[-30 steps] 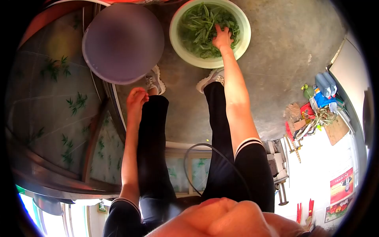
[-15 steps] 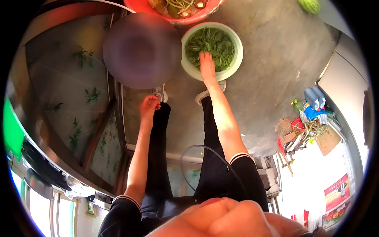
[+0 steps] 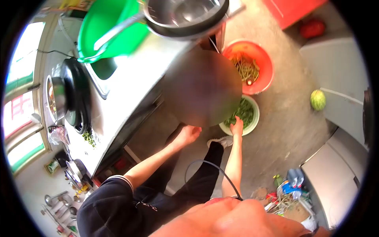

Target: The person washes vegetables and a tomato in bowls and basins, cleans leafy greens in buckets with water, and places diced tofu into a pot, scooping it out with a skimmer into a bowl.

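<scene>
A pale green basin point(image 3: 256, 116) of green leafy vegetables point(image 3: 245, 111) stands on the floor in front of my feet. My right hand point(image 3: 236, 127) reaches down over its near side, fingers closed at the leaves. To the left, my left hand point(image 3: 191, 135) is held in the air with its fingers curled in; whatever may be inside it is hidden. A dark blurred disc point(image 3: 201, 89) covers part of the view above my left hand and overlaps the basin's left edge. Just beyond is a red basin point(image 3: 270, 69) containing brownish-yellow stalks point(image 3: 246, 71).
A counter point(image 3: 136, 93) runs along my left, with a green tub point(image 3: 112, 23) and metal pans point(image 3: 185, 17) at its far end. On the right, a watermelon point(image 3: 318, 100) lies by grey-white cabinets point(image 3: 335, 158). Bottles and clutter point(image 3: 294, 189) stand at lower right.
My view has swung left, bringing the counter, green tub and pans into sight. My right hand stays at the leaves, and my left hand remains curled beside the basin.
</scene>
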{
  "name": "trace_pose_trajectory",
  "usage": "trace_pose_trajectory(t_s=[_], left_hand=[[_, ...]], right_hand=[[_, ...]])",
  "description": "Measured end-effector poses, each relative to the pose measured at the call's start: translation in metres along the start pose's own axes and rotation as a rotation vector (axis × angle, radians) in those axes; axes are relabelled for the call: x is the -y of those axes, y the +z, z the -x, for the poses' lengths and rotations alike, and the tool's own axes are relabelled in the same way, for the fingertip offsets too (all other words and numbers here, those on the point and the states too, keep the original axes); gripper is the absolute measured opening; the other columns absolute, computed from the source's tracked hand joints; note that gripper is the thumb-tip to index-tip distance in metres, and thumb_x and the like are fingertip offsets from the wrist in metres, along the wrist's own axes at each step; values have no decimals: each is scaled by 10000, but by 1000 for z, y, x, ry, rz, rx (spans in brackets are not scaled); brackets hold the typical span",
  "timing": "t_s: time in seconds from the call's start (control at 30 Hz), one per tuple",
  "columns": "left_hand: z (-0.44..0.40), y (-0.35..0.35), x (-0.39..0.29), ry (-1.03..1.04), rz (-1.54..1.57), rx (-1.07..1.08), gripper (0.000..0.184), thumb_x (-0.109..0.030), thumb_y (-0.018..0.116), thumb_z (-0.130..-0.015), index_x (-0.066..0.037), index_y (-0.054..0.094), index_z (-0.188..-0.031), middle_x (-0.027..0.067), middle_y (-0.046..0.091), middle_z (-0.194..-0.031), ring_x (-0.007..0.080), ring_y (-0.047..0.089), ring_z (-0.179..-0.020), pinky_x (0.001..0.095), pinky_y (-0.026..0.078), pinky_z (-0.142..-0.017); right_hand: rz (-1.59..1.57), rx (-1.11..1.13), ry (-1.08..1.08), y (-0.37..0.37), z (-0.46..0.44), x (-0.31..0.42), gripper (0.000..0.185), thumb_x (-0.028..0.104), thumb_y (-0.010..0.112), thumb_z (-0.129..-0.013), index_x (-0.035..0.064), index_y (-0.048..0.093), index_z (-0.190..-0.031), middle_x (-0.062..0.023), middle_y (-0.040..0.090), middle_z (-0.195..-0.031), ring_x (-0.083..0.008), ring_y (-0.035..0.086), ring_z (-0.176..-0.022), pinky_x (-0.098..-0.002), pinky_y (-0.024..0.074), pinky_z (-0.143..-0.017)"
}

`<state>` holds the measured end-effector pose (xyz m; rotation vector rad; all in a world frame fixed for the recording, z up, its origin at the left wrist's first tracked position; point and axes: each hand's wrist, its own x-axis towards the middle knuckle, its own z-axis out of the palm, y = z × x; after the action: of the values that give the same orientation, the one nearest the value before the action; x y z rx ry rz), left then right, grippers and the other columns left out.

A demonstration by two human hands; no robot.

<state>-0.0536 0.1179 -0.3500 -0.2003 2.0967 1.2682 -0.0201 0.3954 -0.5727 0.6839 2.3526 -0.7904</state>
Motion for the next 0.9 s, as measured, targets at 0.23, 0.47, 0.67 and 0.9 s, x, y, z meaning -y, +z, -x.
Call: trace_pose_trajectory(t_s=[0.23,0.47,0.67,0.9], left_hand=[[65,-89,-86,148,-44,77,400,-30,620,-798,-40,597,-1197,176,626,-1191,304,644,-1076,386,519,-923],[173,-132,-44,184,-26,-358,305,-41,643,-798,-33,596,-1099,156,596,-1038,339,605,-1000,411,510,-862],[318,-115,16,-48,5,-877,257,23,577,-757,-14,599,-1011,178,579,-984,357,585,-947,433,492,-825],[472,-54,94,-352,168,-1443,198,47,578,-769,33,626,-960,221,651,-896,370,658,-834,418,527,-715]], right_hand=[[78,-59,-150,-123,89,67,301,90,676,-805,71,601,-1095,-232,637,-1016,-408,624,-954,-499,510,-788],[189,-117,-432,-173,137,87,322,66,721,-746,5,580,-1029,-256,587,-994,-427,574,-984,-484,463,-859],[355,-60,-594,-185,141,55,127,125,678,-768,15,630,-727,-169,646,-666,-365,639,-667,-447,505,-650],[366,-19,-454,-191,71,-24,119,85,645,-763,-31,672,-769,-175,653,-707,-287,640,-654,-446,485,-603]])
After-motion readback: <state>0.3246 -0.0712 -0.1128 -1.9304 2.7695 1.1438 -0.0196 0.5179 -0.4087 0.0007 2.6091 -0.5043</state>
